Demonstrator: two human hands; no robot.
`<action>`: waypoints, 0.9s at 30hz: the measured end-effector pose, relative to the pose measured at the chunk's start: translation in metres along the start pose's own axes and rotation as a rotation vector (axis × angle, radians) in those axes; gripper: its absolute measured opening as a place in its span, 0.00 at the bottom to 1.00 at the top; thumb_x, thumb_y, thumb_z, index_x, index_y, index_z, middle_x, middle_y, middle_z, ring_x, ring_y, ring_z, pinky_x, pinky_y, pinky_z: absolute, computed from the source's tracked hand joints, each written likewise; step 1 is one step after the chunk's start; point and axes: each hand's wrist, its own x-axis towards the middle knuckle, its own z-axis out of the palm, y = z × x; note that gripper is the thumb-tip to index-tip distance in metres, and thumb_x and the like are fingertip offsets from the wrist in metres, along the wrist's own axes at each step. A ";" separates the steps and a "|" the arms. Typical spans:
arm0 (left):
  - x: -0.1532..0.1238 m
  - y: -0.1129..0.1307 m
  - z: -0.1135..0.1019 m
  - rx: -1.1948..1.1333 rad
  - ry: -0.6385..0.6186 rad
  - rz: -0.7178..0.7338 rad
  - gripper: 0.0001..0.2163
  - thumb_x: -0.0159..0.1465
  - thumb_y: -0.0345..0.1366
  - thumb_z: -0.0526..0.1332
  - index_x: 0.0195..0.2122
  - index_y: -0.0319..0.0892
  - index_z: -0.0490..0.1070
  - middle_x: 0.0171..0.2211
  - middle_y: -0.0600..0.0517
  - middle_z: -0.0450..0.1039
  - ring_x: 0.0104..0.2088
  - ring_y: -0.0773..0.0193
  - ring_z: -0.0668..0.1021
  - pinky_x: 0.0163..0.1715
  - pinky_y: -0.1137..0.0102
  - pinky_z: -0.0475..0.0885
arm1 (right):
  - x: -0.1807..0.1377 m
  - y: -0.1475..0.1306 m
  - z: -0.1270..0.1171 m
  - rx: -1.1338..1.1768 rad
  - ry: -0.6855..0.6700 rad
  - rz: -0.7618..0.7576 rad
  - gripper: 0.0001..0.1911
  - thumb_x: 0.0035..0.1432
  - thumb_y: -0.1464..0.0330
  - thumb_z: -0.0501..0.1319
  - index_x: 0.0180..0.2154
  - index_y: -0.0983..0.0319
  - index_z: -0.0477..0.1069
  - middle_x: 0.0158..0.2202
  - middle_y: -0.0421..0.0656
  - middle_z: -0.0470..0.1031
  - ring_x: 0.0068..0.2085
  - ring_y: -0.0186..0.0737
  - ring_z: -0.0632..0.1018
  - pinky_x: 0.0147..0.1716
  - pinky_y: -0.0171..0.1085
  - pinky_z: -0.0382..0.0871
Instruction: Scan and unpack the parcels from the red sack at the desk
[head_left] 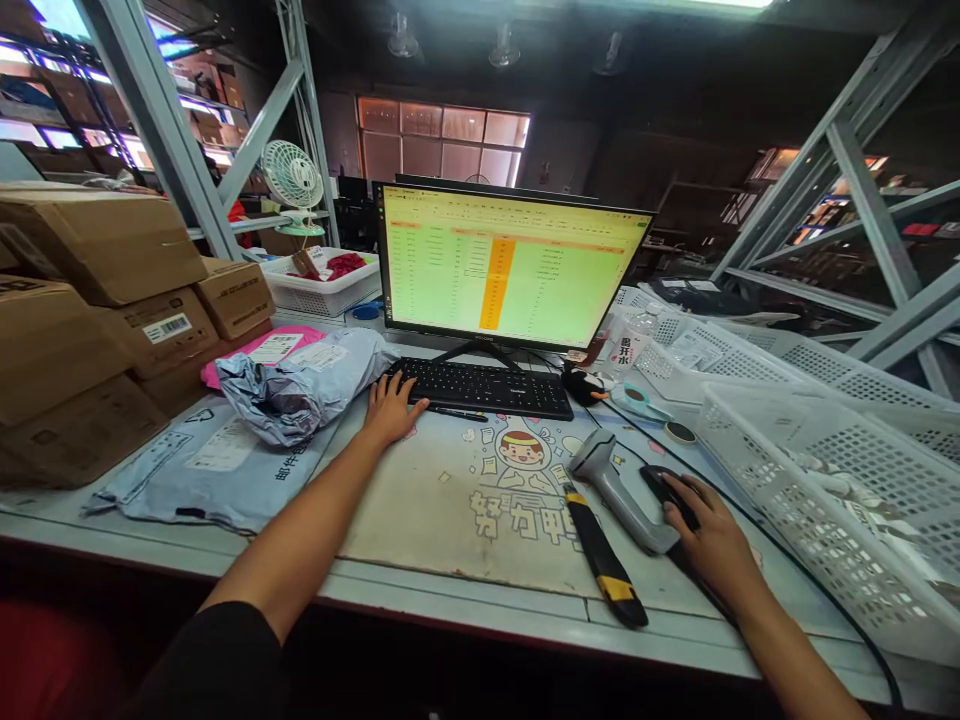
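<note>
My left hand (392, 408) rests with fingers spread on the left end of a black keyboard (487, 388). Under the fingers of my right hand (709, 525) is a black computer mouse (670, 494), at the right of a printed desk mat (427, 500). Left of the mouse lies a grey barcode scanner (622, 495). Beside it is a black and yellow utility knife (604, 560). A pen (457, 413) lies just below the keyboard. Behind the keyboard stands a monitor (450, 270) showing a spreadsheet with one orange column.
Cardboard boxes (90, 240) are stacked at the left, beside grey mailing bags (217, 470) and a pink one (262, 350). White plastic baskets (810, 510) line the right side. A bottle (637, 340) and a tape roll (680, 432) sit near them. A small fan (292, 175) stands behind.
</note>
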 end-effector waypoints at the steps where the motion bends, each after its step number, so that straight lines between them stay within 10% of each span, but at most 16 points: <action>1: 0.000 0.001 0.000 0.004 -0.002 0.007 0.31 0.73 0.53 0.52 0.72 0.41 0.60 0.76 0.41 0.49 0.75 0.38 0.51 0.73 0.46 0.46 | 0.000 0.001 0.001 -0.005 -0.002 -0.008 0.27 0.64 0.53 0.53 0.56 0.58 0.77 0.59 0.54 0.74 0.59 0.58 0.77 0.64 0.55 0.69; 27: -0.006 0.004 -0.001 0.093 -0.046 0.066 0.33 0.73 0.56 0.51 0.74 0.44 0.57 0.76 0.43 0.49 0.75 0.39 0.52 0.74 0.46 0.46 | -0.001 0.015 0.010 -0.062 -0.017 -0.075 0.29 0.68 0.52 0.51 0.60 0.60 0.73 0.61 0.53 0.71 0.59 0.55 0.75 0.62 0.56 0.70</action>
